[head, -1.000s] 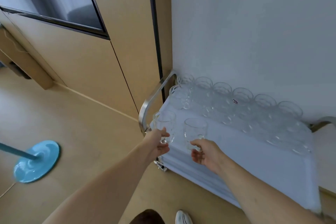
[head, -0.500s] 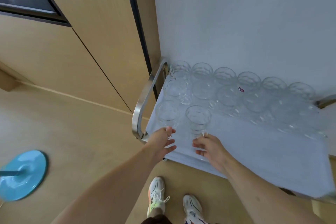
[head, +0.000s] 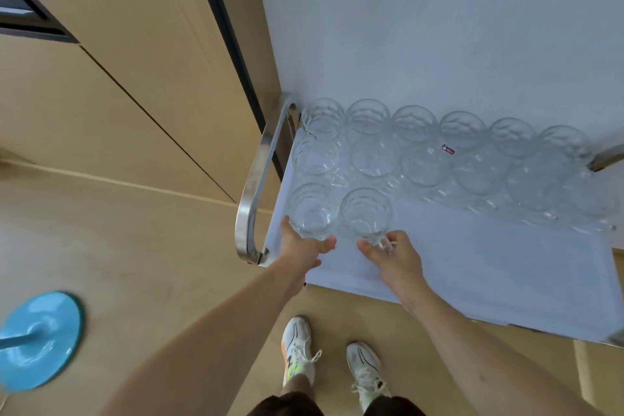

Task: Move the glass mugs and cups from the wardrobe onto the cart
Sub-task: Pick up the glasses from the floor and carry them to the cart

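Two clear glass mugs stand upright on the cart's white cloth (head: 472, 263) at its near left corner. My left hand (head: 302, 246) cups the base of the left mug (head: 312, 209), fingers spread around it. My right hand (head: 393, 255) pinches the handle of the right mug (head: 366, 213). Behind them, two rows of several glass cups (head: 415, 145) line the back of the cart against the wall.
The cart's steel handle (head: 256, 179) curves at the left end. A white wall rises behind the cart, with wooden wardrobe panels (head: 135, 44) to the left. A blue round stand base (head: 39, 341) sits on the wooden floor. My shoes (head: 299, 348) are below.
Both mugs came down from mid-air onto the cloth in front of the rows. My view tilted downward, and my hands slid lower on the mugs.
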Demonstrator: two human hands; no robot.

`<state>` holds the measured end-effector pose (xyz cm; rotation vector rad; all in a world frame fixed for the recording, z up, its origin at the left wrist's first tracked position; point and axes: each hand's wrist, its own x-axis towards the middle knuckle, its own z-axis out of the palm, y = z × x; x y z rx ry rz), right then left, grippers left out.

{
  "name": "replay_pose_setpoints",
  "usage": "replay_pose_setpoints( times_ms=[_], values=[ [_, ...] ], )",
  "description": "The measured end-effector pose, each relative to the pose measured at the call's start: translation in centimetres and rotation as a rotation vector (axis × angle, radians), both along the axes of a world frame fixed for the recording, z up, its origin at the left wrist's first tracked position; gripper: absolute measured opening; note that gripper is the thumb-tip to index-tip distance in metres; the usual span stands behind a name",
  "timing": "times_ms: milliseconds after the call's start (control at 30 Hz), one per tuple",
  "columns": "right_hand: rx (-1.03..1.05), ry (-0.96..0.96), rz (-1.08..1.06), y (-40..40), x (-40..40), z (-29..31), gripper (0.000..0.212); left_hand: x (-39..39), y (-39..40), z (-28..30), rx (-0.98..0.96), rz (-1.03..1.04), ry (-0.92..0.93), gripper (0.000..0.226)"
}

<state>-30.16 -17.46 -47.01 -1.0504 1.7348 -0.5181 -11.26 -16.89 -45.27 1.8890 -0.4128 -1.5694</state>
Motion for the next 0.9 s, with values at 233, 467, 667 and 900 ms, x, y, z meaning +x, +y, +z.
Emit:
replay_pose_setpoints(
  times_ms=[233, 467, 667, 900],
  values=[
    [-0.099, 0.002, 0.026, -1.2, -0.6, -0.4, 0.060, -0.8, -0.9, 0.0, -0.047, -0.011, -0.050, 0.081],
    [-0.123, -0.017, 0.009, -1.7, -0.4, -0.4, 0.062, -1.8, -1.2, 0.1, -0.018, 0.016, -0.099, 0.094],
    [-0.140, 0.010, 0.003, -2.2, -0.3, -0.5, 0.063, -2.2, -1.4, 0.3, 0.013, 0.039, -0.052, 0.102],
    [-0.152, 0.069, 0.034, -2.5, -0.6, -0.6, 0.060, -2.5, -1.4, -0.1, -0.019, 0.073, -0.029, 0.105]
  ],
)
